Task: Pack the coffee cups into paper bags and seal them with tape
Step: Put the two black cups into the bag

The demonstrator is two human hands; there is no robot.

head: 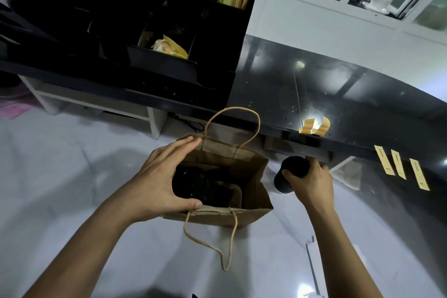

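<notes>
Packing is under way. The brown paper bag (251, 176) stands open, with one black lidded coffee cup (191, 185) already down in its left side. The left hand (159, 179) spreads wide over the bag's left rim, thumb on the near edge, holding the mouth open rather than closing on anything. The right hand (312, 181) has its grip closed around a second black cup (291, 174), just right of the bag. Next, that cup likely goes into the empty right side; tape strips (401, 168) wait stuck along the black counter (338, 94) edge
</notes>
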